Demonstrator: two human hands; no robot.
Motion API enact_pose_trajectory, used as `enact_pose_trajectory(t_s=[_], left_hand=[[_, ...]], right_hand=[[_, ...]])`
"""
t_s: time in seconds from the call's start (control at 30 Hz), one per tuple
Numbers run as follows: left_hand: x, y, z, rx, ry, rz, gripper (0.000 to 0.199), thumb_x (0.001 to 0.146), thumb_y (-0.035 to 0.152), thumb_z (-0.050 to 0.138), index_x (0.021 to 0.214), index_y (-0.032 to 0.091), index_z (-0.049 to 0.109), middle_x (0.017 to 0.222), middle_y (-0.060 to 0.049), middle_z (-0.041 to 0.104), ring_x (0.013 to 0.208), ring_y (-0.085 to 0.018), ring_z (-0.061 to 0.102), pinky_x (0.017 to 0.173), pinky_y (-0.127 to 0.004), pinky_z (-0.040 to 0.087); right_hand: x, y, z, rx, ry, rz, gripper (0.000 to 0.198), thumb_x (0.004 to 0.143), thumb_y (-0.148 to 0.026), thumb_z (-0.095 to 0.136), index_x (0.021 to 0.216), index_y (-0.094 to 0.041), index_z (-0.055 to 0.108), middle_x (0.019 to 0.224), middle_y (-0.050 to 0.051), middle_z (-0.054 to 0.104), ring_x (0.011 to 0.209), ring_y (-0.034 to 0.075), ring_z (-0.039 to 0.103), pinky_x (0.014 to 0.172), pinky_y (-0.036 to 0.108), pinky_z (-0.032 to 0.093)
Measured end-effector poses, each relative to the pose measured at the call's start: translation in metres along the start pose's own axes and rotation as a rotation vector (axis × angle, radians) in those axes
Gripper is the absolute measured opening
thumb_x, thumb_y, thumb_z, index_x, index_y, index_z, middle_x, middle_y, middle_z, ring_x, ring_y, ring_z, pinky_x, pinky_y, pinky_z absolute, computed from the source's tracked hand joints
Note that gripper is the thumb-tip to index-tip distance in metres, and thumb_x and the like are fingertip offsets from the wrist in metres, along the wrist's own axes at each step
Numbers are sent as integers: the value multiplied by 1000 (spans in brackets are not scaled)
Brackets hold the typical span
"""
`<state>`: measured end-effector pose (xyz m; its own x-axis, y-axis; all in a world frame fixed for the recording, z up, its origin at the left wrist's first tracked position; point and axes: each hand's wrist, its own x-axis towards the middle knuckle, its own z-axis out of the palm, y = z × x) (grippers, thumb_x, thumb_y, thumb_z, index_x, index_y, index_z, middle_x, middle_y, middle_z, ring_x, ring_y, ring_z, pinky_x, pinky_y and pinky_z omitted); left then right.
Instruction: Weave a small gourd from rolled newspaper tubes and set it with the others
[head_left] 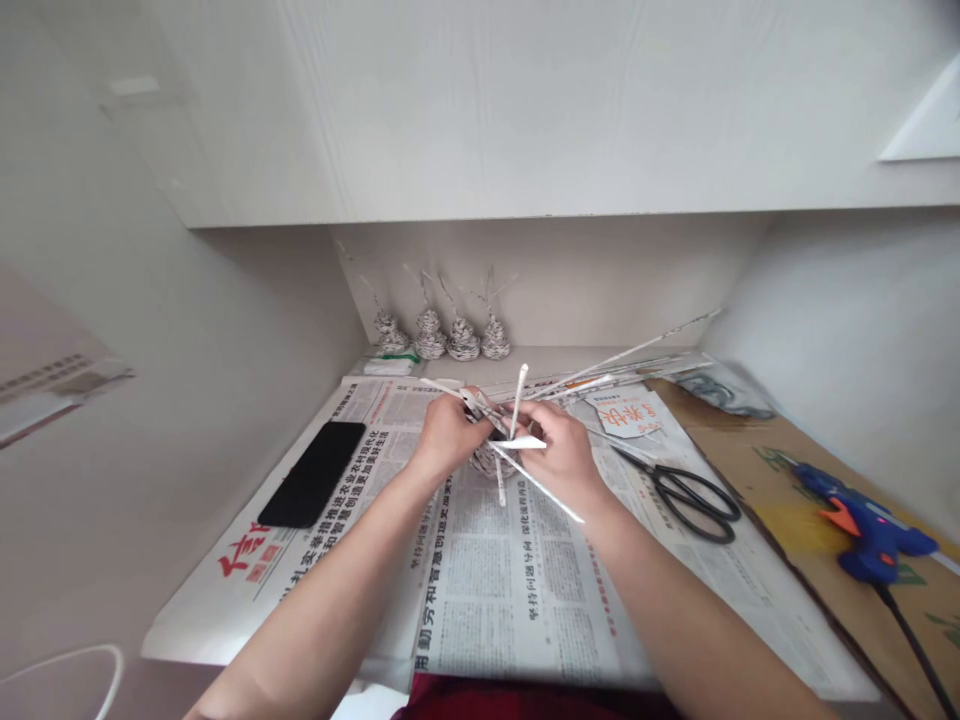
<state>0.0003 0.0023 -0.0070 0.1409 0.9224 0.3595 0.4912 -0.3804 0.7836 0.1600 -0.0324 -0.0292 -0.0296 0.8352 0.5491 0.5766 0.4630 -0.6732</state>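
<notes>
Between my two hands is a small round piece woven from rolled newspaper strips (491, 462), with several paper sticks poking out of its top in different directions. My left hand (452, 430) is closed around its left side, thumb pressed at the top near the strips. On the other side, my right hand (559, 445) pinches a paper strip (529, 443) at the upper right of the weave. The fingers partly cover the woven body, so its full shape is hidden.
Several finished-looking woven gourds (463, 340) stand along the back wall. Long paper sticks (630, 350) lie behind my right hand. Black scissors (694, 502) and a blue glue gun (862, 525) on cardboard (757, 470) are at right. A black phone (313, 475) rests on newspaper (480, 600) at left.
</notes>
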Motion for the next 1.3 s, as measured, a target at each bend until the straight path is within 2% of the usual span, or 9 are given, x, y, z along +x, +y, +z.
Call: enact_pose_trajectory(t_s=[0.13, 0.23, 0.33, 0.43, 0.63, 0.8, 0.93, 1.13, 1.3], left_hand=[[-1, 3, 1, -8, -12, -17, 20, 65, 9, 59, 77, 16, 74, 75, -2, 74, 71, -18, 67, 66, -25, 48], [0, 2, 1, -29, -9, -14, 21, 65, 8, 59, 77, 16, 74, 76, -2, 74, 72, -18, 67, 68, -26, 49], [1, -2, 2, -61, -7, -12, 18, 66, 8, 59, 76, 15, 73, 77, -3, 74, 75, -19, 68, 71, -27, 51], [2, -6, 3, -95, 0, -9, 16, 68, 8, 59, 75, 15, 72, 77, -3, 74, 76, -19, 69, 72, -27, 51], [3, -14, 9, -150, 32, -21, 6, 70, 15, 63, 75, 15, 67, 75, -4, 72, 75, -19, 67, 70, -27, 52], [3, -15, 10, -192, 26, -15, 6, 71, 14, 62, 75, 15, 65, 77, -4, 72, 75, -18, 67, 71, -28, 52], [3, -9, 5, -203, -43, -9, 11, 69, 11, 61, 77, 15, 66, 77, -4, 72, 75, -18, 68, 72, -28, 53], [2, -8, 6, -147, -16, 28, 27, 63, 5, 59, 86, 16, 68, 81, -3, 72, 75, -17, 67, 70, -26, 53], [-1, -3, 6, -65, -5, 38, 25, 67, 10, 62, 90, 16, 69, 85, -4, 74, 79, -18, 68, 73, -27, 53]], right_hand=[[-1, -9, -9, -377, -1, -144, 17, 84, -19, 57, 94, -21, 70, 96, 8, 66, 97, 26, 54, 83, 38, 41], [-2, -14, -11, -548, 45, -176, 8, 82, -22, 61, 85, -21, 69, 104, 8, 67, 107, 31, 49, 86, 42, 34], [-2, -15, -9, -580, 38, -141, 8, 84, -24, 60, 88, -20, 65, 92, 7, 70, 97, 28, 54, 84, 42, 31], [-2, -14, -7, -553, 6, -96, 12, 84, -18, 56, 94, -18, 63, 78, 4, 68, 79, 23, 57, 81, 38, 30], [-3, -18, -8, -443, -89, -50, 19, 81, -8, 49, 88, -20, 63, 85, 5, 68, 83, 21, 60, 72, 29, 36], [0, -10, -8, -331, -102, 115, 17, 81, -13, 52, 87, -22, 65, 83, 3, 72, 75, 20, 64, 65, 28, 39], [0, 3, -1, -125, -94, 190, 21, 84, -19, 53, 96, -25, 69, 91, 2, 75, 79, 19, 67, 68, 28, 46], [0, 2, 2, 59, -54, 94, 27, 81, -34, 67, 105, -25, 71, 100, 5, 74, 90, 22, 68, 79, 33, 50], [3, 0, -2, 52, -20, 18, 21, 85, -25, 60, 101, -23, 74, 98, 7, 73, 94, 23, 66, 84, 36, 50]])
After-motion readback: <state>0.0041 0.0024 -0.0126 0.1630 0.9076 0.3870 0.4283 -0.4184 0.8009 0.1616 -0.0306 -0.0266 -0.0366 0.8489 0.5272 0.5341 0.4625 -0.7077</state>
